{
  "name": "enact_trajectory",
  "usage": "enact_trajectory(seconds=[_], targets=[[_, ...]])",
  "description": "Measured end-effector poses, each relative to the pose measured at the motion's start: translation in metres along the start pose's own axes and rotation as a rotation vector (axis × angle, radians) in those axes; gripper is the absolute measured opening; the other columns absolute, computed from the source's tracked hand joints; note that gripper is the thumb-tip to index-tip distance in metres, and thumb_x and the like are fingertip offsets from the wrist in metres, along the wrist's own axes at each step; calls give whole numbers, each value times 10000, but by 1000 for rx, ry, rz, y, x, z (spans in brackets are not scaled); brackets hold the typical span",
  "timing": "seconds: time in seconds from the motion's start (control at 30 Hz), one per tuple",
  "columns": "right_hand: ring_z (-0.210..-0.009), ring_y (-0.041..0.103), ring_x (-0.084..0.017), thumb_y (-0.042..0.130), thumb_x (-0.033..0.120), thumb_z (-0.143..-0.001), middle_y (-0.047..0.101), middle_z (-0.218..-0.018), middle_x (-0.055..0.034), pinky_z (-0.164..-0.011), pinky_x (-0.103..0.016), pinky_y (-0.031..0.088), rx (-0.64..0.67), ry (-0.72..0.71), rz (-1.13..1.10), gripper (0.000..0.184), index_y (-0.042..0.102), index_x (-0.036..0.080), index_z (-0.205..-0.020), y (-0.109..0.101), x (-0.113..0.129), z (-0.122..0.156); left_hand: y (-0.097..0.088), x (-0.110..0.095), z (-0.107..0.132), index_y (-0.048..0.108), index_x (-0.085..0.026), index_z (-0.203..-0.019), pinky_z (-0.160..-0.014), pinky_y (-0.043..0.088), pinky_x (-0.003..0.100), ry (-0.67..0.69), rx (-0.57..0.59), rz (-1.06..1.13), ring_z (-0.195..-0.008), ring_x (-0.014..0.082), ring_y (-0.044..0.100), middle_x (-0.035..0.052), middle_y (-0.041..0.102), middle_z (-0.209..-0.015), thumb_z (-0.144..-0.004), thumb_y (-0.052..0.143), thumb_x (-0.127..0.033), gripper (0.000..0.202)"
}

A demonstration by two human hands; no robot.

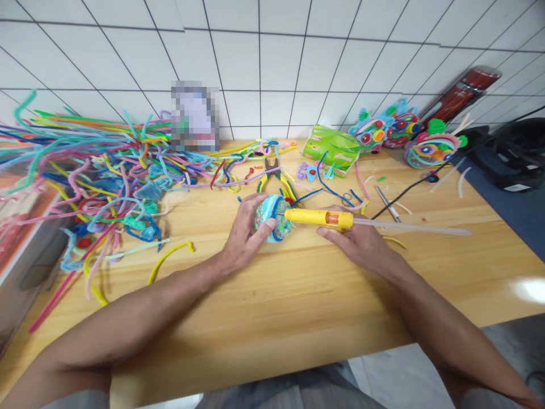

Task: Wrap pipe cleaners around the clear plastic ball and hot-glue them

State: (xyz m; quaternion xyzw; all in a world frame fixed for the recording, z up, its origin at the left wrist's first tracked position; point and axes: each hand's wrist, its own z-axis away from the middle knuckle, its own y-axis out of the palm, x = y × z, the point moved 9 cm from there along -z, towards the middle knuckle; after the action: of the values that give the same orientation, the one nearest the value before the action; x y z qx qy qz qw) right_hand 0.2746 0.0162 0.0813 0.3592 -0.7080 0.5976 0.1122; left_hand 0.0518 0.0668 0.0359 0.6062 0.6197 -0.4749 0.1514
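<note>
The left hand (244, 236) is curled around a small pipe-cleaner ball (273, 218) of blue, white and green, thumb across its near side and fingers behind, holding it just above the tabletop (298, 307) near the middle. The right hand (361, 241) is closed on a yellow glue gun (318, 217), gripping it from below and behind, with the fingertips under the barrel. The gun lies between the two hands, and its tip touches the right side of the ball.

The gun's long axis runs nearly level from left to right across the view, dipping slightly towards the right. Its nozzle points left into the ball, and a clear glue stick (413, 228) juts out of its rear end, reaching well past the right hand.

Just behind the ball lie yellow-handled pliers (272, 173). A big tangle of coloured pipe cleaners (106, 165) covers the left of the tabletop, and a single yellow pipe cleaner (170, 258) lies near the left wrist. Further back to the right are a green bag (332, 147) and bright round pipe-cleaner figures (430, 149), well apart from both hands
</note>
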Motion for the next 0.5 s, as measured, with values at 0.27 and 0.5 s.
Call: enact_trajectory(seconds=[0.27, 0.5], targets=[[-842, 711, -270, 606, 414, -1064, 758, -927, -47, -770, -381, 533, -7, -4, 9, 163, 655, 261, -1035, -1, 1, 0, 0, 1, 0, 491, -275, -1548, -1230, 488, 502, 1, 3, -7, -1421, 285, 570, 130, 578, -1493, -1127, 548, -542, 501], [-872, 720, -271, 599, 418, -1064, 777, -983, -60, -789, -385, 558, 12, -7, 6, 173, 657, 259, -1102, -1, 3, 2, 1, 3, 1, 498, -276, -1546, -1237, 483, 506, -5, -11, 2, -1438, 287, 563, 127, 580, -1505, -1123, 563, -541, 503]])
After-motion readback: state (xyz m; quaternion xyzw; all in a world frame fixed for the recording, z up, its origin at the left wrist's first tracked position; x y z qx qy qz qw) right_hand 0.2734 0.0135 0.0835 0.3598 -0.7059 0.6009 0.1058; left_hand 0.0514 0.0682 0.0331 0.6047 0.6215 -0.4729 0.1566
